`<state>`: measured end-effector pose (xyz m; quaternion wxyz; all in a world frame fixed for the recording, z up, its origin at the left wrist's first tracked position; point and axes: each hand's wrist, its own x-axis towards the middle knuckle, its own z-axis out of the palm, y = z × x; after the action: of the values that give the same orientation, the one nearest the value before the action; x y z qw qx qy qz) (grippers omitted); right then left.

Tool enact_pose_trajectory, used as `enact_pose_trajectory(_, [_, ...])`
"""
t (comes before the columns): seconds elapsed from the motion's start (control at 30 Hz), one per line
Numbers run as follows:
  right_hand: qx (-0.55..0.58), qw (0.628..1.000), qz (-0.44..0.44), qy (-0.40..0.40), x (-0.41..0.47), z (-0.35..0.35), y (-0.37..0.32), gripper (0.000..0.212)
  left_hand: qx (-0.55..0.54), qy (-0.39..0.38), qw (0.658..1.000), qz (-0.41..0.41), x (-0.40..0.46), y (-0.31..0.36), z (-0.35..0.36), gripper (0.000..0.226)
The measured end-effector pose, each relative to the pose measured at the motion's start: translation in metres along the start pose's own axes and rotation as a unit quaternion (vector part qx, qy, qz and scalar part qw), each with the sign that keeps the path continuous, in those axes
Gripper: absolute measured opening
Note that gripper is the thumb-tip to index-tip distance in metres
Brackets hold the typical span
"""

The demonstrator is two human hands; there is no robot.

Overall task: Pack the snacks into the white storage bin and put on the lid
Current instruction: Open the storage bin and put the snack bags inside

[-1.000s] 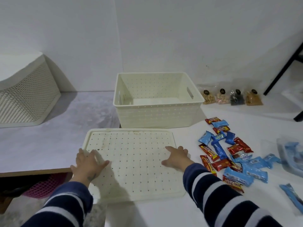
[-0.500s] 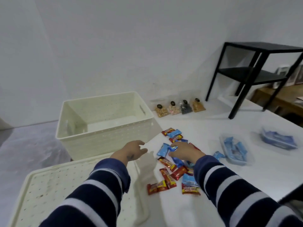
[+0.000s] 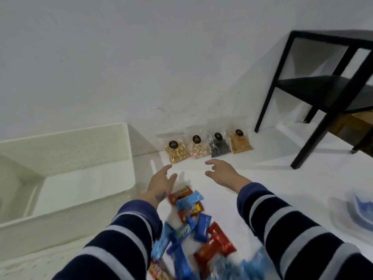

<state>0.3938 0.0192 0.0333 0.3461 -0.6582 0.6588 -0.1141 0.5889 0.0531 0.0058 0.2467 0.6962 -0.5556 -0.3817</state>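
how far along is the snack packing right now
Barely started. The white bin looks empty, and its lid lies off it, in front. Both hands, left and right, are open, holding nothing, near the four clear bags by the wall. Still left: those bags, the pile of red and blue bars, then the lid.

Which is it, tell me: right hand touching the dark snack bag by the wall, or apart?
Apart. The head view shows bare white tabletop between the right hand and the dark snack bag; its fingers are spread and hold nothing.
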Motion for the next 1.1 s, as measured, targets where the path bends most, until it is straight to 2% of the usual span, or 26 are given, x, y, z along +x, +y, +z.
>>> enact_pose_trajectory(0.17, [0.060,0.997,-0.016,0.049,0.108,-0.008,0.015,0.045,-0.015,0.062,0.998,-0.006,0.078,-0.003,0.020,0.055])
enact_pose_trajectory(0.27, [0.079,0.995,0.012,0.051,0.153,-0.002,0.021,0.050,-0.030,0.086,0.996,-0.001,0.115,-0.005,0.029,0.058])
enact_pose_trajectory(0.37, [0.048,0.996,0.000,0.077,0.179,0.007,0.027,0.051,-0.091,0.129,0.987,-0.024,0.142,-0.002,0.037,0.060])
enact_pose_trajectory(0.47, [0.082,0.991,-0.024,0.104,0.193,0.013,0.029,0.057,-0.167,0.163,0.971,-0.049,0.157,-0.002,0.042,0.065])
enact_pose_trajectory(0.63, [0.137,0.981,-0.010,0.137,0.194,0.015,0.029,0.061,-0.147,0.218,0.963,-0.052,0.157,-0.004,0.044,0.068])
enact_pose_trajectory(0.87, [0.123,0.982,-0.031,0.137,0.155,-0.012,0.005,0.060,-0.126,0.241,0.962,-0.019,0.132,0.004,0.018,0.068])
enact_pose_trajectory(1.1, [0.104,0.971,-0.084,0.200,0.097,-0.064,-0.054,0.059,-0.225,0.222,0.947,0.061,0.091,0.055,-0.048,0.067])
